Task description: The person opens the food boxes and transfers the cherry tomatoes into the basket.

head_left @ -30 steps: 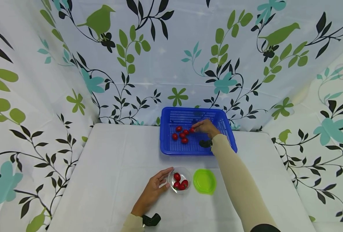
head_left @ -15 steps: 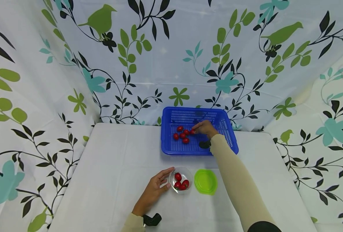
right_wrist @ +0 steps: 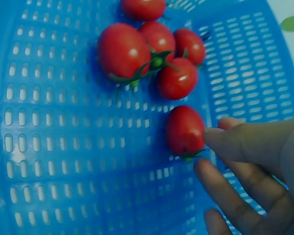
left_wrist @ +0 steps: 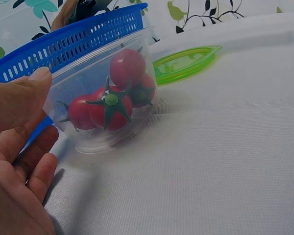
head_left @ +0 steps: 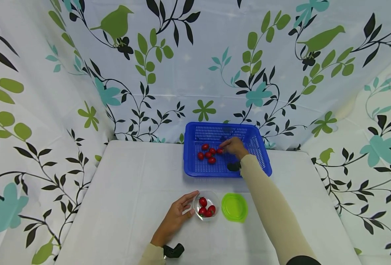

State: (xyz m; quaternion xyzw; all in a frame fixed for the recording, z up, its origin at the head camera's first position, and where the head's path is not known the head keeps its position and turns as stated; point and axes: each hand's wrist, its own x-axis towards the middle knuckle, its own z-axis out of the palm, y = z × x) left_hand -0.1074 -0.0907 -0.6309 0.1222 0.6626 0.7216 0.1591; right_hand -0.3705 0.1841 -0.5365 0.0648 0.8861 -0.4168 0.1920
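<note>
In the head view my left hand (head_left: 173, 219) is at the left side of a clear round plastic container (head_left: 216, 199), thumb and forefinger at its rim. Inside lie several red cherry tomatoes (left_wrist: 127, 68) with green calyxes. My right hand (head_left: 235, 146) reaches down into a blue slotted basket (head_left: 228, 173). Seen from the right wrist, the thumb tip is right at the side of one tomato (right_wrist: 185, 131) on the basket floor. The other fingers spread away from it. Several more tomatoes (right_wrist: 122, 53) cluster beside it.
A bright green shallow lid (head_left: 234, 207) lies just right of the container. White cloth (head_left: 132, 206) covers the table. Behind the basket hangs a leaf-and-bird patterned curtain (head_left: 182, 73), with more of it at both sides. Dark wrist cameras (head_left: 174, 251) are strapped to both wrists.
The tomato by my right fingertips has shifted slightly toward the near side of the basket. My left hand and the container keep their places; the head view has turned a little.
</note>
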